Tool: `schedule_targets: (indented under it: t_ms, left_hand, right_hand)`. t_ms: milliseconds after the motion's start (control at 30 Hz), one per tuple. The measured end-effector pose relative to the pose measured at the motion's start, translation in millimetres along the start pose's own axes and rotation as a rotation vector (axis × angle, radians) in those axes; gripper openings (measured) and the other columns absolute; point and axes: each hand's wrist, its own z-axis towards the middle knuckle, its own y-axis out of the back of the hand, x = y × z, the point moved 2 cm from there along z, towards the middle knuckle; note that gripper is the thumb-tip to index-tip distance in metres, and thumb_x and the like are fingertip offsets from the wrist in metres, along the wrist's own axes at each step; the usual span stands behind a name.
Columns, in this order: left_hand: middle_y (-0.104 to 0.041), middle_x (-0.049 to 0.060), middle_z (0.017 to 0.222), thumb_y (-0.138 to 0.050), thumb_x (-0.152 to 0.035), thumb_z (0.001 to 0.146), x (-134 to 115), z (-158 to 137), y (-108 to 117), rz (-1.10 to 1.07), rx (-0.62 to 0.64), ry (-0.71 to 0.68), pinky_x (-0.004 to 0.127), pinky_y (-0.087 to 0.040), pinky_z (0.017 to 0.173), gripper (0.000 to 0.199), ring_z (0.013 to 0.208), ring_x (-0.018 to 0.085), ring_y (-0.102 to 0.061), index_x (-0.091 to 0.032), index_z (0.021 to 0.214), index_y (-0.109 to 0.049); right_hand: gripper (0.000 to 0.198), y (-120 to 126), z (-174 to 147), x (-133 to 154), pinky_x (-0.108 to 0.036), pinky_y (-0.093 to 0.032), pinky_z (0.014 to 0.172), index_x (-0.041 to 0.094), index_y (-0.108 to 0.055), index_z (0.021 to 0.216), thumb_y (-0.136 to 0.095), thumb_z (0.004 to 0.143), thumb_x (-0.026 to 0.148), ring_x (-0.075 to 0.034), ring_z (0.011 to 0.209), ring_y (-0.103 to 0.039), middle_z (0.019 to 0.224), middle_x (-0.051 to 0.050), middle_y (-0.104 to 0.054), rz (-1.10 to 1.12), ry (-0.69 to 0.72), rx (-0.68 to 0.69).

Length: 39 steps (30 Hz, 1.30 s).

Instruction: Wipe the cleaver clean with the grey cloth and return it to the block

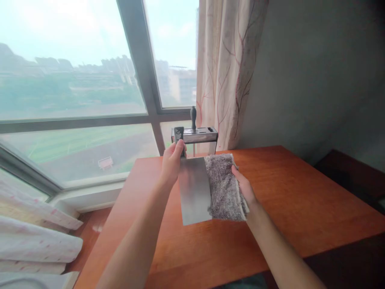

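The left hand [172,158] is wrapped around the black handle [179,133] of a cleaver [195,194], thumb on top, a hold that likely keeps the fingers off the metal and the broad blade steady as it hangs down over the table [279,196]. The right hand [244,185] grips a folded grey cloth [225,190] along its outer side and lays it against the blade's right side, the thick pile probably shielding the fingers, while a rack [201,137] stands behind, holding an upright dark handle [193,117].
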Motion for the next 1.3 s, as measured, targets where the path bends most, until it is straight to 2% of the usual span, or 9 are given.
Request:
schedule_targets:
  t_ms: [133, 333, 500, 567, 700, 867, 1000, 1133, 1300]
  left_hand:
    - [-0.047, -0.001, 0.057, -0.057, -0.051, 0.082, 1, -4, -8, 0.106, 0.020, -0.044, 0.025, -0.030, 0.054, 0.038, 0.056, 0.013, -0.042, -0.018, 0.062, -0.054]
    - [-0.049, -0.001, 0.055, -0.051, -0.051, 0.085, 6, -7, -10, 0.129, -0.055, -0.052, 0.025, -0.032, 0.053, 0.039, 0.055, 0.013, -0.044, -0.019, 0.064, -0.054]
    - [-0.050, -0.001, 0.056, -0.049, -0.050, 0.087, 7, -5, -8, 0.014, -0.087, -0.044, 0.024, -0.034, 0.053, 0.041, 0.053, 0.012, -0.044, -0.018, 0.061, -0.053]
    - [-0.049, -0.001, 0.055, -0.051, -0.050, 0.086, 9, -5, -9, -0.059, -0.093, -0.022, 0.024, -0.034, 0.052, 0.039, 0.052, 0.011, -0.044, -0.018, 0.063, -0.053]
    - [-0.049, -0.002, 0.056, -0.056, -0.048, 0.084, 12, -4, -10, -0.148, -0.148, -0.022, 0.023, -0.034, 0.050, 0.036, 0.050, 0.010, -0.044, -0.018, 0.064, -0.053]
    - [-0.050, -0.002, 0.056, -0.057, -0.048, 0.082, 12, -1, -6, -0.232, -0.202, -0.033, 0.021, -0.035, 0.048, 0.034, 0.049, 0.009, -0.045, -0.018, 0.067, -0.054]
    - [-0.048, -0.003, 0.052, -0.057, -0.049, 0.082, 13, 1, -2, -0.283, -0.258, -0.007, 0.021, -0.034, 0.045, 0.034, 0.045, 0.009, -0.043, -0.018, 0.067, -0.054]
    - [-0.049, -0.002, 0.053, -0.057, -0.049, 0.082, 19, -1, -10, -0.269, -0.198, 0.036, 0.021, -0.034, 0.045, 0.034, 0.046, 0.010, -0.043, -0.018, 0.066, -0.054]
    - [-0.047, -0.002, 0.055, -0.054, -0.049, 0.084, 22, -11, -24, -0.174, -0.082, 0.044, 0.022, -0.034, 0.049, 0.037, 0.050, 0.011, -0.043, -0.018, 0.063, -0.052]
  right_hand:
    - [0.041, -11, -3, -6, -0.041, -0.051, 0.089, 0.022, -0.065, 0.109, -0.050, 0.087, 0.053, -0.026, 0.100, -0.066, 0.090, -0.005, -0.074, -0.015, 0.040, -0.014]
    - [0.061, -23, -15, -4, -0.039, -0.051, 0.087, 0.024, -0.060, 0.118, -0.040, 0.084, 0.069, -0.026, 0.101, -0.065, 0.095, -0.005, -0.073, -0.116, 0.124, 0.094]
    - [0.045, -23, -13, -9, -0.027, -0.053, 0.065, 0.025, -0.057, 0.120, -0.064, 0.080, 0.046, -0.019, 0.079, -0.067, 0.101, -0.003, -0.071, -0.216, 0.169, 0.051]
    - [0.045, -25, -7, -14, -0.026, -0.053, 0.070, 0.027, -0.056, 0.120, -0.068, 0.078, 0.040, -0.019, 0.085, -0.066, 0.109, -0.002, -0.068, -0.304, 0.242, 0.016]
    - [0.048, -25, 10, -21, -0.032, -0.044, 0.096, 0.024, -0.059, 0.117, -0.074, 0.071, 0.030, -0.023, 0.108, -0.058, 0.117, -0.002, -0.065, -0.547, 0.442, 0.007]
    - [0.053, -7, 21, -34, -0.040, -0.043, 0.098, 0.021, -0.058, 0.121, -0.073, 0.072, 0.036, -0.026, 0.110, -0.058, 0.117, -0.005, -0.066, -0.691, 0.359, 0.096]
    - [0.054, 5, 13, -41, -0.039, -0.046, 0.095, 0.018, -0.059, 0.118, -0.072, 0.072, 0.043, -0.027, 0.107, -0.061, 0.115, -0.007, -0.067, -0.740, 0.310, 0.091]
    - [0.051, 8, 12, -39, -0.040, -0.045, 0.097, 0.019, -0.060, 0.117, -0.069, 0.075, 0.046, -0.027, 0.108, -0.061, 0.116, -0.007, -0.067, -0.793, 0.352, 0.059]
    - [0.048, -2, 23, -22, -0.039, -0.043, 0.098, 0.018, -0.060, 0.117, -0.064, 0.079, 0.047, -0.026, 0.110, -0.060, 0.118, -0.007, -0.066, -0.793, 0.407, 0.076]
